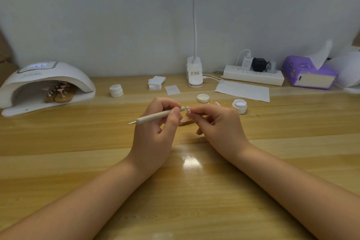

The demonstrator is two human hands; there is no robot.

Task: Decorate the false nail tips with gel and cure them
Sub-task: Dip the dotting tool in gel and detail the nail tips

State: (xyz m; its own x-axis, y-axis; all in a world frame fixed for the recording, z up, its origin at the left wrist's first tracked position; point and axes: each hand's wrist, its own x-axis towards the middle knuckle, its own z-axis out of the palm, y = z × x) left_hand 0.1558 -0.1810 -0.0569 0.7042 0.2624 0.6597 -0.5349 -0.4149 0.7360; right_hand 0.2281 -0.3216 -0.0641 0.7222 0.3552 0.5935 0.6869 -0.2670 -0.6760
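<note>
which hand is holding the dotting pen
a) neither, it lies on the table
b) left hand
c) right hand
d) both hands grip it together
b) the left hand pinches the dotting pen between its fingers, the pen's tip pointed at the small nail tip that the right hand holds up.

Nail tip (188, 110) too small to read, wooden stand (187, 122) mostly hidden behind fingers, lamp display (38, 66) blurred
</note>
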